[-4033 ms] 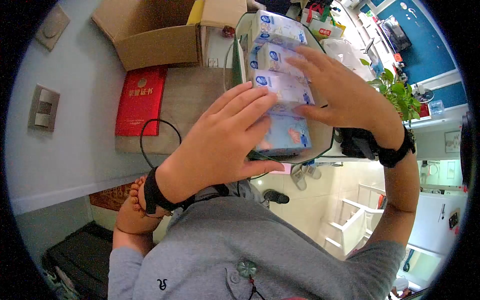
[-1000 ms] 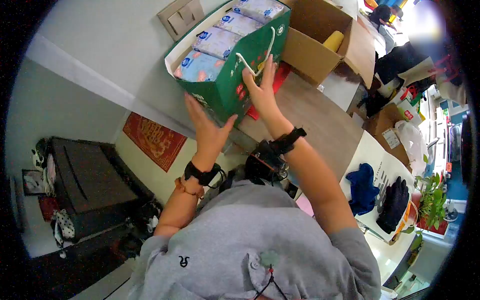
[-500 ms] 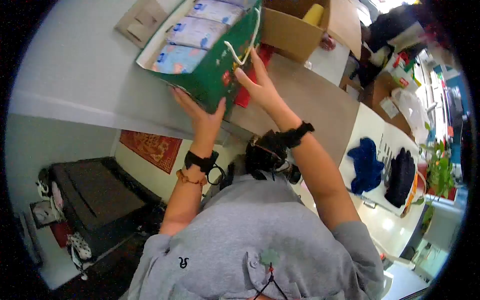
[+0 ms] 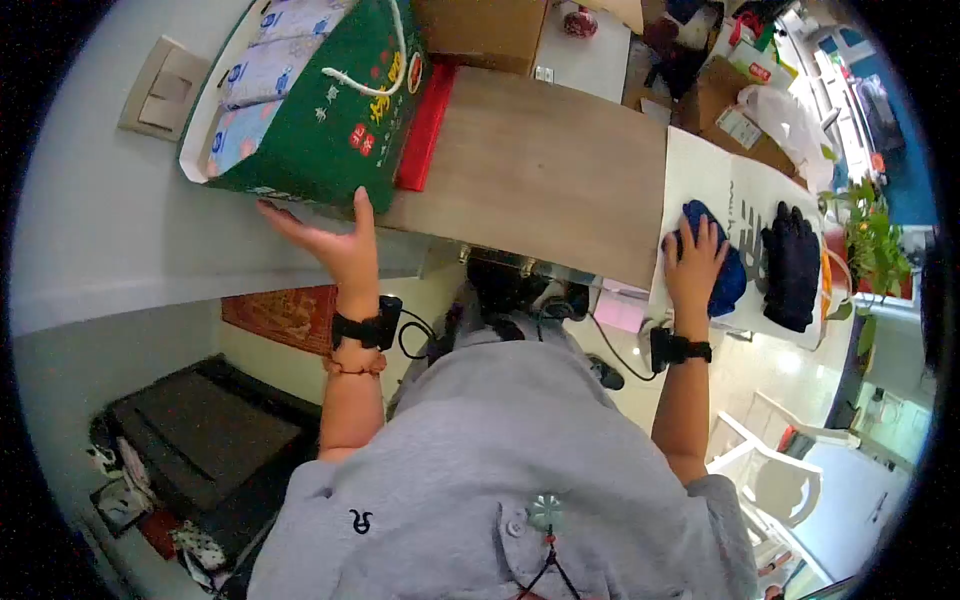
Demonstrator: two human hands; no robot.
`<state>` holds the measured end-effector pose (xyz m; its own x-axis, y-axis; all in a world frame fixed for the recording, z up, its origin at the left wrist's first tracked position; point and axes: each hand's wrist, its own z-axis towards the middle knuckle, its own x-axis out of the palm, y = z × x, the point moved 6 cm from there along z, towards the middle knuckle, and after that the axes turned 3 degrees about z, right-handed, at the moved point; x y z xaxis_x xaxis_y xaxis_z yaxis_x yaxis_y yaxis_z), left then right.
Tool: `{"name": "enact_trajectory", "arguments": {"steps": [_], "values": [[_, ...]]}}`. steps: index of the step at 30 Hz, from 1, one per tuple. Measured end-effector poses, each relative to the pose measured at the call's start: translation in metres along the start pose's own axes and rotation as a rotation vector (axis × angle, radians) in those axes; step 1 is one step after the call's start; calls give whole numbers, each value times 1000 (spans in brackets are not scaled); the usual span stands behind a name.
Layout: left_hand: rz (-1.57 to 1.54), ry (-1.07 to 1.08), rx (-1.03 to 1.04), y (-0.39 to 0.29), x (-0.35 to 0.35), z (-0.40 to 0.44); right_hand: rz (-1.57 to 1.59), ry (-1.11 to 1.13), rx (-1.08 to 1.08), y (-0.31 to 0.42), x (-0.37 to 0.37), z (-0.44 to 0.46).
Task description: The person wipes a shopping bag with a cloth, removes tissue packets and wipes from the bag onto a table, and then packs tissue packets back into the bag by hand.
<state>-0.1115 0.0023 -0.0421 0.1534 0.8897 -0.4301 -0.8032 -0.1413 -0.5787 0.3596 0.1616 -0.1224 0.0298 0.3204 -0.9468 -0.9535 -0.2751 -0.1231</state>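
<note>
A green paper gift bag with white rope handles stands at the upper left, packed with several wrapped packs that look like tissues. Just below its near edge is my left hand, fingers apart and nothing in it; I cannot tell whether its fingertips touch the bag. On the right, my right hand lies with spread fingers over a dark blue soft cloth item, whose kind is unclear. That item rests on a white printed bag, beside a black glove.
A wooden cabinet top spans the space between my hands. On it are a red flat strip beside the gift bag and a cardboard box behind. A wall switch is at left, a potted plant at right.
My right hand has left the gift bag's side and moved right onto the blue cloth item. My left hand has opened away from the bag's near edge. The view has shifted right.
</note>
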Motion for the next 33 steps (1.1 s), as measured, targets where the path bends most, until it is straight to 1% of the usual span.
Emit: {"name": "enact_trajectory", "arguments": {"steps": [1,3,4,5,7,8,10,11,12,13,14,16,17,18,19,21,23,24,26,27,29,30,31,32,33], "values": [[9,-15,20,-4,-3,2,-39,-30,73,-1,-15,4],[-5,-51,89,-16,-11,8,-224,-176,241,2,-53,3],[-11,-68,122,-21,-16,13,-264,-185,290,-9,-49,1],[51,-96,187,-29,-23,21,-250,-122,329,-19,-42,-4],[166,-156,312,-52,-36,42,-129,121,339,-43,-12,-3],[200,-134,342,-64,-38,52,-66,122,304,-46,-12,-4],[279,-111,400,-79,-40,69,224,-142,245,-19,-60,20],[265,-123,398,-76,-42,72,369,-265,222,-1,-84,26],[244,-129,400,-70,-42,74,569,-356,141,19,-96,37],[218,-134,405,-67,-41,77,798,-373,132,50,-110,48],[219,-143,403,-66,-39,77,1006,-367,119,79,-106,59],[224,-170,395,-67,-38,76,1455,-240,221,149,-122,72],[213,-182,395,-68,-38,76,1712,-188,234,182,-121,74],[207,-198,392,-70,-38,75,1711,-241,36,214,-143,77],[204,-219,388,-70,-39,76,1719,-192,-93,248,-151,78],[251,-196,403,-69,-43,76,1795,-242,-352,315,-153,82],[277,-180,386,-65,-47,76,1877,-166,-446,368,-148,88],[279,-178,360,-65,-47,75,1883,-217,-462,384,-137,95],[317,-167,326,-67,-50,76,1817,-297,-407,391,-135,114],[300,-169,341,-67,-51,78,1778,-337,-382,393,-135,126],[266,-175,355,-64,-51,78,1682,-477,-272,392,-131,162],[286,-170,358,-64,-50,77,1669,-557,-202,387,-130,185],[307,-166,361,-65,-49,76,1756,-554,-175,384,-120,213],[328,-158,366,-65,-48,75,1767,-574,-137,378,-110,238],[331,-152,378,-66,-47,74,1542,-1007,11,360,-133,246]]}}
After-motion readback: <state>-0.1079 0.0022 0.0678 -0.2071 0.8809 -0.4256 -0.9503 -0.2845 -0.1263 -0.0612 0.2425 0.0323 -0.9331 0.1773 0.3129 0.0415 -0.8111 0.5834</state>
